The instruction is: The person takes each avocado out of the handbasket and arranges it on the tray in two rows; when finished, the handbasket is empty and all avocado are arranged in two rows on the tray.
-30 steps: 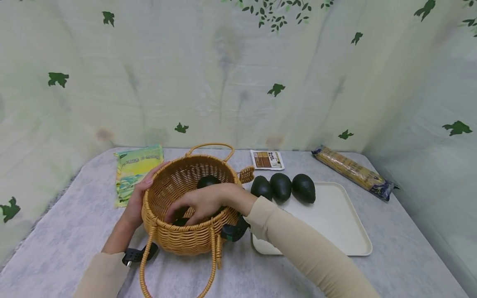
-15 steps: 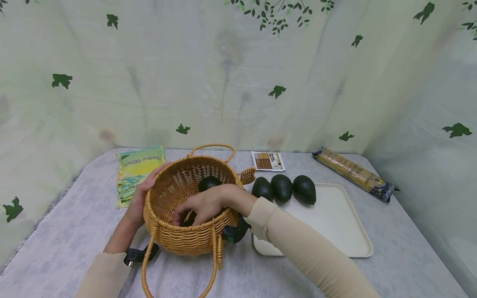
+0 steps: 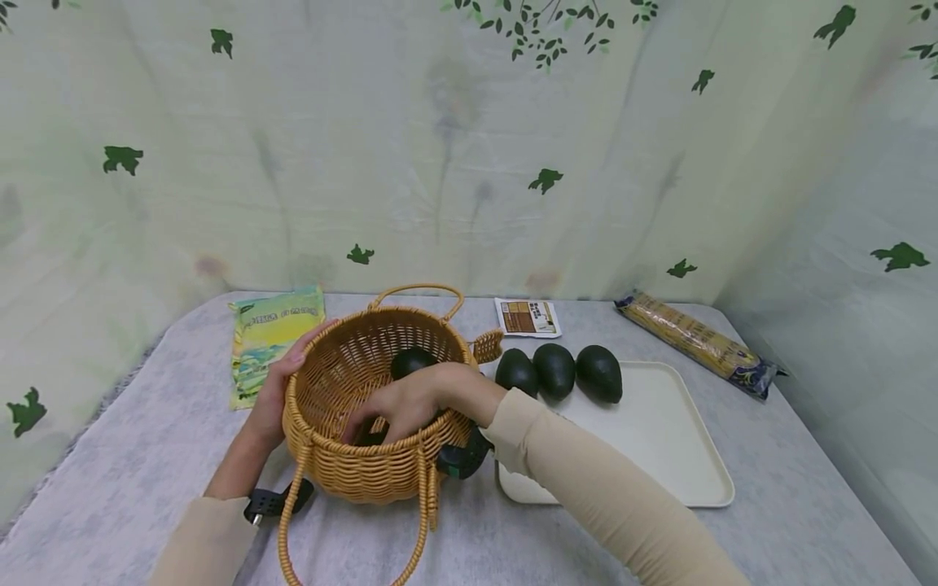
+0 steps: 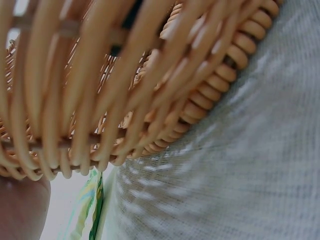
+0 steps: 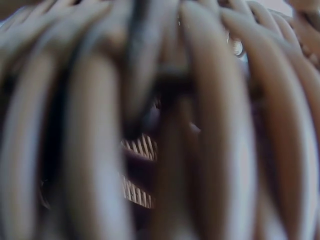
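Note:
In the head view a round wicker basket [image 3: 366, 480] stands in front of me, tilted slightly toward me. My left hand [image 3: 276, 399] holds its left side, with the fingertips up at the rim. Down inside the basket, my right hand [image 3: 403, 403] curls its fingers round a dark avocado [image 3: 372, 437], mostly hidden by the hand and the near rim. Another dark avocado [image 3: 412, 360] lies against the basket's far inner wall. In both wrist views the basket weave [image 4: 90, 95] fills much of the picture and hides the fingers.
Right of the basket, three avocados [image 3: 554, 371] sit in a row at the back left of a white tray [image 3: 652, 456]. Behind are a yellow-green packet [image 3: 267, 342], a small white-brown sachet [image 3: 527, 317] and a long noodle-like pack [image 3: 696, 342]. A loop handle [image 3: 418, 537] hangs in front.
My right hand has shifted slightly right and deeper inside the basket, with the dark avocado under its fingers. The left hand keeps its place on the basket; the view has tilted a little.

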A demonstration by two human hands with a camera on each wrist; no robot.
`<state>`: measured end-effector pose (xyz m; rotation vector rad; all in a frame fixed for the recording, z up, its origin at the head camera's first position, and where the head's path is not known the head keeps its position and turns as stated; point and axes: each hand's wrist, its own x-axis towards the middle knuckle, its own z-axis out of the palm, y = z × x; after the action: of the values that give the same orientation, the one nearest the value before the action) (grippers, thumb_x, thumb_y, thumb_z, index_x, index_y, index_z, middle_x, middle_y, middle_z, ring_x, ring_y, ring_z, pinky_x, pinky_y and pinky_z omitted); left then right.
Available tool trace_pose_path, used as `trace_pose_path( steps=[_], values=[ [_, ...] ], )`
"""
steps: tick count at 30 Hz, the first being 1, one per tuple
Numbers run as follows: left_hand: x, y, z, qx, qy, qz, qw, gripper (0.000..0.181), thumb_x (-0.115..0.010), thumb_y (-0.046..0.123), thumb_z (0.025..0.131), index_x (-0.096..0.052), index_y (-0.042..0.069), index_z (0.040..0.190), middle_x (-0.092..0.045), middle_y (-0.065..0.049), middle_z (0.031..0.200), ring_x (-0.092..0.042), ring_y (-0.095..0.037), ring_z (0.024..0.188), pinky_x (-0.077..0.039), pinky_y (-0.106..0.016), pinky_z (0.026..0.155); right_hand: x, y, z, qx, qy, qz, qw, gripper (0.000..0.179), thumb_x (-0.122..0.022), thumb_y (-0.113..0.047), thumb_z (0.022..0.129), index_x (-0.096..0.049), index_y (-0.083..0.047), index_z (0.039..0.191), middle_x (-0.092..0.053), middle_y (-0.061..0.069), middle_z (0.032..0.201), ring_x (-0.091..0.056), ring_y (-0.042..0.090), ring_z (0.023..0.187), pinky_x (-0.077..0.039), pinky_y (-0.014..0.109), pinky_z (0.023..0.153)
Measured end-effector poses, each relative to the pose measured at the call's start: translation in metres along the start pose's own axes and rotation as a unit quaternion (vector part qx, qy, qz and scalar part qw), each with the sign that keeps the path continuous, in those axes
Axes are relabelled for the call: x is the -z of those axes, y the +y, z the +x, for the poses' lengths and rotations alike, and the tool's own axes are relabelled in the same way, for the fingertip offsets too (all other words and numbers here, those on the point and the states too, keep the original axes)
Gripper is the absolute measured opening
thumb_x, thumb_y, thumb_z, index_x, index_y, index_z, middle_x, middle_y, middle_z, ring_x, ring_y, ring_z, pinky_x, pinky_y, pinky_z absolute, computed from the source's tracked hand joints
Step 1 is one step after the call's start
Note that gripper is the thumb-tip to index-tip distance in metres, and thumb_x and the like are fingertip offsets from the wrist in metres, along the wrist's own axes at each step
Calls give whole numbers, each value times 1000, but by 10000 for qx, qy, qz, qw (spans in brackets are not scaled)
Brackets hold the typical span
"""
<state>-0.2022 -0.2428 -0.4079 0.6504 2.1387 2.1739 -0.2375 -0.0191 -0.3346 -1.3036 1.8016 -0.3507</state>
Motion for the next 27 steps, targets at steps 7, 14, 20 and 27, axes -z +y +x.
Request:
trace_pose_path(
  steps=[7,14,20,27],
  values=[
    [1,0,-1,-11,3,-17,10000,61,-20,35,108,-21,14,165,-37,9,157,-36,-11,143,-38,-21,108,-1,0,-1,-78,34,81,9999,57,-71,-28,94,-55,-18,148,-56,-12,142,-49,1,132,-38,20,109],
    [-1,1,0,44,14,-13,10000,61,-20,36,108,-21,15,165,-36,9,157,-35,-11,144,-37,-21,108,0,-1,-3,-107,5,-181,9998,62,-75,-28,92,-54,-22,150,-54,-12,145,-45,-3,130,-36,16,107],
    [-1,0,0,88,4,-48,9999,62,-20,37,107,-21,14,165,-36,8,157,-34,-13,144,-37,-22,109,-1,-1,-3,-322,135,-403,9986,61,-75,-30,92,-54,-24,149,-53,-11,146,-46,-1,127,-36,16,105],
    [0,-1,0,57,-11,-86,9999,61,-19,36,107,-23,17,165,-36,7,156,-34,-15,144,-38,-22,109,-2,-1,-4,-213,216,-553,9980,60,-74,-31,93,-54,-20,149,-54,-10,146,-46,-3,128,-35,14,105]
  ],
)
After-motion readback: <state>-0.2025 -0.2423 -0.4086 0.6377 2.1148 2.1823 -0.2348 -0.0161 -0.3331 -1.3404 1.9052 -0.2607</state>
